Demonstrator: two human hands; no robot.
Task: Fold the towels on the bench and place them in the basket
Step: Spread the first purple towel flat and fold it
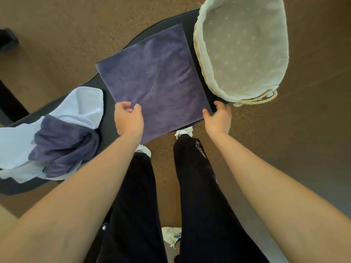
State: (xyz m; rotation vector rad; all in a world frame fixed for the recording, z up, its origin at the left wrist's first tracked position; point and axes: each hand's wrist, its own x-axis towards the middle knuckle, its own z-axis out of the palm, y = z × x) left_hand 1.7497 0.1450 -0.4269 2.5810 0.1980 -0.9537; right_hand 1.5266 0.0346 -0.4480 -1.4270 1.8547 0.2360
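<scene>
Here we are above the bench [112, 103], a dark slab running from eight o'clock up to one o'clock, and the purple towel [153, 80] lies spread flat across its middle, its near edge hanging a little over the bench toward the person's legs. Both hands are at that near edge. The left hand [129, 118], at about nine o'clock of the towel's near corner, is half curled, fingers loosely bent over the cloth; whether it has actually pinched the corner I cannot tell, since the fingertips are tucked out of sight. The right hand [218, 118] sits at the opposite near corner, thumb on top and fingers spread open along the edge, touching but not clearly gripping. Two hands, two corners: that looks like the set-up for lifting the near edge and carrying it away to twelve o'clock for the first fold.

The basket [199, 59], lined with pale eyelet fabric, stands just beside the towel at two o'clock, nothing inside it that I can see, close enough for a short carry once the folding is done. Over at eight o'clock waits a heap of towels [57, 133], white and purple tangled together, kept well apart from the working space so the flat towel has room. By my reading the job is barely started.
</scene>
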